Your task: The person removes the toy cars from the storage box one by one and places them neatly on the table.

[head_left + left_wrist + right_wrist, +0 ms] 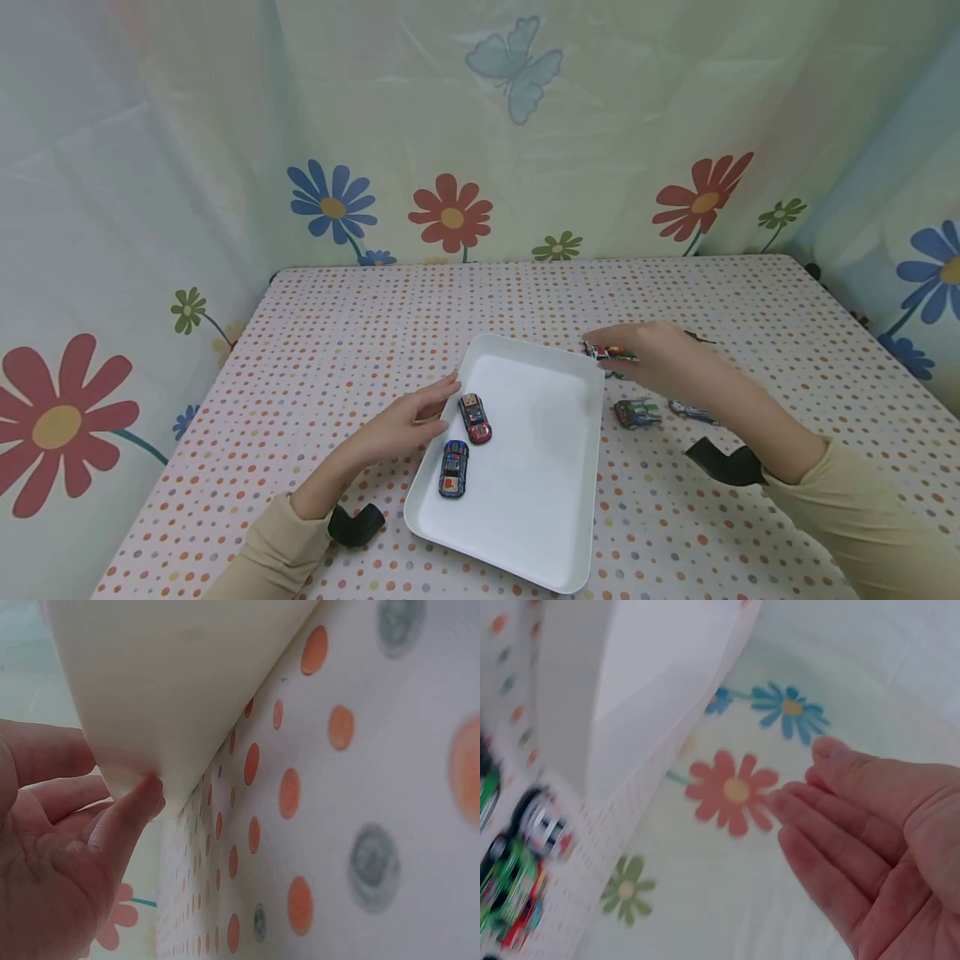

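A white rectangular tray (536,467) lies slanted on the table. Two toy cars sit along its left side, one with a red front (475,418) and one blue (453,469). My left hand (401,423) holds the tray's left rim, its thumb (131,814) against the outer wall. Just past the right rim, my right hand (648,354) reaches over a colourful toy car (600,351), partly hidden beneath it. In the right wrist view its fingers (832,859) are loosely bent, with nothing between them and the thumb.
A green toy car (637,412) and a grey one (692,410) lie right of the tray, below the right forearm. A small dark item (699,337) shows behind the right wrist. Flowered curtains (600,125) stand behind the dotted table (360,325).
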Available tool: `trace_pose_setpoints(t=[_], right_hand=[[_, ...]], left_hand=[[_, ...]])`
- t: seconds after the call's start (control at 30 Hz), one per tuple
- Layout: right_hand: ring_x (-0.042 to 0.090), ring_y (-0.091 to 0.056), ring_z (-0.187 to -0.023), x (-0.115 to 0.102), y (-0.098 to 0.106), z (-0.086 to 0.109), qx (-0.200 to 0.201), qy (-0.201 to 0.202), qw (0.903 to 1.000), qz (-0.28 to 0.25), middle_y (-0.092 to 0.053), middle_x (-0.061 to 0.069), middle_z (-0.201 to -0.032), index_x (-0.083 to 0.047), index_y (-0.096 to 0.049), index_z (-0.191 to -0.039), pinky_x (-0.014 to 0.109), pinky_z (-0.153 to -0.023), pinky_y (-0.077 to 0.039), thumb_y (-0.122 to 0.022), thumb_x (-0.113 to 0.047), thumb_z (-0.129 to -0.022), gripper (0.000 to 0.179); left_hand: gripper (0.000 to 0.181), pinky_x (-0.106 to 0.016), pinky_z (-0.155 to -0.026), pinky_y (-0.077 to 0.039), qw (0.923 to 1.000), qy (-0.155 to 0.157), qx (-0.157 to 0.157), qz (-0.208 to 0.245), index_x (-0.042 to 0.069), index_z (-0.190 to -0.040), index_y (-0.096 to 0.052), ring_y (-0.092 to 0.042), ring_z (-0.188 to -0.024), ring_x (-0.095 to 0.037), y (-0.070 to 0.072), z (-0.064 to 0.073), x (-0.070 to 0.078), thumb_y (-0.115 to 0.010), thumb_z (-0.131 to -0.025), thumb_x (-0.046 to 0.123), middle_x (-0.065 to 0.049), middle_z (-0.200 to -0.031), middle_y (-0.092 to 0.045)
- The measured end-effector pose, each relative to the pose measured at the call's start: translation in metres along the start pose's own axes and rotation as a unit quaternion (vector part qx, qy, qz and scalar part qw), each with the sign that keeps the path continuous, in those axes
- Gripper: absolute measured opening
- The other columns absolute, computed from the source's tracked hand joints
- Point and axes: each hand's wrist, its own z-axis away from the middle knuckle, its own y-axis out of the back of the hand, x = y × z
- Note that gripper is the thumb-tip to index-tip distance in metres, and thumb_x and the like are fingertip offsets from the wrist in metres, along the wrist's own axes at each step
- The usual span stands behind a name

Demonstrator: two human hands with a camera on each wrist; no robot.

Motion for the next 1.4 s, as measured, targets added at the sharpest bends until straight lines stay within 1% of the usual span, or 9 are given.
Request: trace_pose_setpoints(t=[0.2,0.27,0.33,0.53,0.73,0.87,1.07,1.23,1.4], right_hand=[[0.025,-0.063,-0.100,-0.035,-0.014,-0.024,0.028,0.096,0.9949,-0.011,-0.066,0.010,-0.111,-0.004,-0.066,-0.115,0.034,-0.076,-0.055,-0.074,-0.003,-0.079,0.037],[0.022,-0.063,-0.100,-0.044,-0.019,-0.031,0.040,0.116,0.9922,-0.017,-0.066,0.008,-0.111,-0.005,-0.067,-0.115,0.033,-0.077,-0.054,-0.074,-0.005,-0.080,0.036],[0.021,-0.062,-0.101,-0.052,-0.024,-0.036,0.040,0.128,0.9905,-0.031,-0.066,0.007,-0.111,-0.006,-0.067,-0.115,0.031,-0.079,-0.054,-0.073,-0.005,-0.080,0.035],[0.016,-0.064,-0.097,-0.067,-0.045,-0.049,-0.015,0.174,0.9834,-0.048,-0.067,0.005,-0.107,-0.004,-0.069,-0.111,0.021,-0.078,-0.052,-0.072,-0.003,-0.082,0.030],[0.008,-0.064,-0.092,-0.078,-0.071,-0.054,-0.078,0.226,0.9697,-0.049,-0.069,0.002,-0.101,-0.004,-0.070,-0.107,0.013,-0.076,-0.049,-0.071,-0.005,-0.082,0.025],[0.006,-0.062,-0.094,-0.085,-0.083,-0.056,-0.122,0.238,0.9634,-0.017,-0.069,-0.002,-0.102,-0.008,-0.070,-0.109,0.014,-0.077,-0.049,-0.070,-0.007,-0.084,0.025],[0.010,-0.060,-0.103,-0.093,-0.092,-0.061,-0.169,0.244,0.9531,0.058,-0.066,-0.003,-0.110,-0.013,-0.069,-0.114,0.021,-0.083,-0.050,-0.070,-0.008,-0.084,0.031],[0.007,-0.060,-0.101,-0.096,-0.101,-0.063,-0.178,0.256,0.9449,0.100,-0.065,-0.006,-0.111,-0.016,-0.067,-0.118,0.021,-0.081,-0.050,-0.072,-0.010,-0.082,0.038],[0.006,-0.061,-0.096,-0.099,-0.105,-0.063,-0.173,0.258,0.9448,0.105,-0.067,-0.006,-0.107,-0.015,-0.067,-0.115,0.019,-0.079,-0.050,-0.073,-0.009,-0.081,0.035]], left_hand=[[0.054,-0.039,-0.104,-0.033,1.0000,-0.003,-0.001,0.004,0.000,-0.145,-0.030,-0.030,-0.132,-0.028,0.001,-0.002,0.000,-0.051,-0.094,-0.002,-0.007,-0.154,-0.014],[0.054,-0.039,-0.104,-0.033,0.9999,-0.011,-0.004,0.006,-0.002,-0.144,-0.030,-0.029,-0.133,-0.029,0.000,-0.002,0.000,-0.050,-0.094,-0.003,-0.009,-0.154,-0.014],[0.053,-0.040,-0.104,-0.032,0.9998,-0.018,-0.006,0.008,-0.003,-0.144,-0.030,-0.029,-0.133,-0.030,-0.001,-0.003,0.001,-0.049,-0.095,-0.004,-0.011,-0.154,-0.013],[0.049,-0.037,-0.105,-0.030,0.9997,-0.020,-0.010,0.011,-0.002,-0.144,-0.030,-0.026,-0.134,-0.027,-0.001,-0.003,-0.001,-0.044,-0.097,-0.003,-0.010,-0.154,-0.014],[0.049,-0.035,-0.104,-0.032,0.9992,-0.036,-0.014,0.002,-0.003,-0.144,-0.029,-0.028,-0.133,-0.027,0.000,-0.003,-0.002,-0.043,-0.097,-0.003,-0.012,-0.154,-0.013],[0.049,-0.036,-0.104,-0.033,0.9988,-0.046,-0.017,-0.002,-0.006,-0.144,-0.028,-0.030,-0.132,-0.030,0.001,-0.004,-0.002,-0.043,-0.097,-0.003,-0.014,-0.153,-0.013],[0.049,-0.034,-0.103,-0.033,0.9985,-0.050,-0.019,0.006,-0.006,-0.143,-0.028,-0.030,-0.132,-0.031,0.002,-0.003,-0.003,-0.043,-0.096,-0.004,-0.015,-0.153,-0.013],[0.050,-0.034,-0.102,-0.035,0.9986,-0.047,-0.020,0.008,-0.006,-0.144,-0.028,-0.030,-0.132,-0.032,0.001,-0.003,-0.003,-0.044,-0.096,-0.004,-0.014,-0.153,-0.011],[0.051,-0.033,-0.102,-0.035,0.9993,-0.034,-0.012,0.004,-0.004,-0.144,-0.029,-0.030,-0.132,-0.028,0.001,-0.002,-0.002,-0.045,-0.096,-0.004,-0.010,-0.154,-0.012]])
